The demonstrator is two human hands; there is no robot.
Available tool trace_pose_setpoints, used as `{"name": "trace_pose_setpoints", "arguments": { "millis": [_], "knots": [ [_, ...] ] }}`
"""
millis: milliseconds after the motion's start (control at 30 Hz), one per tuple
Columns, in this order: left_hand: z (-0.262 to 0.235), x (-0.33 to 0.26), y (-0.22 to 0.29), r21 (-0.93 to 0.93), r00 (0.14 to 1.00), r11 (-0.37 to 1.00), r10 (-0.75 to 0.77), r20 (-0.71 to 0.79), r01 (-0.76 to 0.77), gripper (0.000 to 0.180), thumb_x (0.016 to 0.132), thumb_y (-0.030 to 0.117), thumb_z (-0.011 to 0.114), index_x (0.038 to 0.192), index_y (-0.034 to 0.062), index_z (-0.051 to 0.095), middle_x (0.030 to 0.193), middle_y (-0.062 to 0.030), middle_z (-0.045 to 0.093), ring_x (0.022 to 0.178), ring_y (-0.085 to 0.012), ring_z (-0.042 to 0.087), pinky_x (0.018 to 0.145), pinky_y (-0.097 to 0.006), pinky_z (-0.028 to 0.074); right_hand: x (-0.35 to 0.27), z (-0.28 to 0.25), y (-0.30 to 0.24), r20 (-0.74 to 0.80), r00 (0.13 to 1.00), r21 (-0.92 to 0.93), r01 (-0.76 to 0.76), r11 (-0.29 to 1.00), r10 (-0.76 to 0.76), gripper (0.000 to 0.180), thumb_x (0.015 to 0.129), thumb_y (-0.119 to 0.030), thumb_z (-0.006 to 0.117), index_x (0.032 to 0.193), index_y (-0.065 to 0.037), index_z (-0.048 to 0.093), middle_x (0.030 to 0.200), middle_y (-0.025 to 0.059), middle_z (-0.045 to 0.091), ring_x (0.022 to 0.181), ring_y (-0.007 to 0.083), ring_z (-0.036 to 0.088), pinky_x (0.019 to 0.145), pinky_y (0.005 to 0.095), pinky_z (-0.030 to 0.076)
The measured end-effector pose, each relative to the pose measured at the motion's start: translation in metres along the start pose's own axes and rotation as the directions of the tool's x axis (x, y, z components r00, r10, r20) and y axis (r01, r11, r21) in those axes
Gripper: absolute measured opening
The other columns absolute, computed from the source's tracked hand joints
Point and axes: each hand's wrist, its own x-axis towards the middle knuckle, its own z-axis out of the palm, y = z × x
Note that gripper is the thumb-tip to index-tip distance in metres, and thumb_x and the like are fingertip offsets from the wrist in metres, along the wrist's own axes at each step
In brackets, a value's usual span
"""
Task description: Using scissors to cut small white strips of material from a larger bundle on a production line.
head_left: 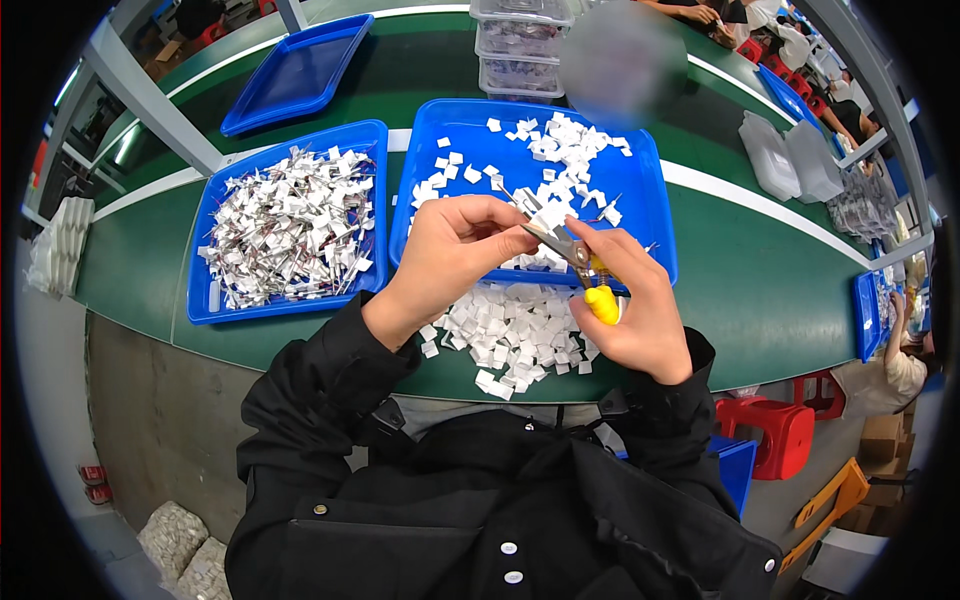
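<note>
My right hand grips a small pair of yellow-handled cutters, whose metal jaws point up and left toward my left hand. My left hand pinches a small part with a white square piece and thin leads, right beside the jaws. Fingers hide some of this part, and whether the jaws touch it I cannot tell. Both hands hover over the front of a blue tray holding scattered white pieces. Loose white squares lie heaped on the green table below my hands.
Left of my hands, another blue tray is full of white pieces with thin wires. A third blue tray lies farther back. Stacked clear boxes stand behind the middle tray. A red stool is at the right. Other people sit farther off.
</note>
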Motion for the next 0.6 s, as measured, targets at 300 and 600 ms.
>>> {"name": "trace_pose_setpoints", "arguments": {
  "millis": [300,600],
  "knots": [
    [0.0025,-0.0007,0.0014,0.004,1.000,1.000,0.014,-0.008,-0.014,0.008,0.088,0.004,0.070,0.091,-0.0032,0.068,0.087,-0.0085,0.069,0.081,-0.0125,0.065,0.077,-0.025,0.051,-0.0010,0.0013,0.0005,-0.008,1.000,0.018,-0.011,1.000,0.011,0.059,0.068,-0.003,0.068,0.126,-0.008,0.061,0.092,0.0126,0.062,0.080,0.0276,0.063,0.075,0.0329,0.051],
    [0.0044,-0.0005,0.0038,0.018,1.000,1.000,-0.003,-0.025,0.003,0.010,0.087,0.007,0.071,0.088,-0.0027,0.068,0.085,-0.0089,0.069,0.080,-0.0130,0.064,0.075,-0.025,0.050,-0.0043,0.0018,0.0000,-0.029,0.999,-0.036,-0.038,0.999,0.037,0.049,0.067,-0.004,0.070,0.115,-0.003,0.065,0.077,0.0128,0.061,0.069,0.0283,0.060,0.065,0.0342,0.048]
  ]
}}
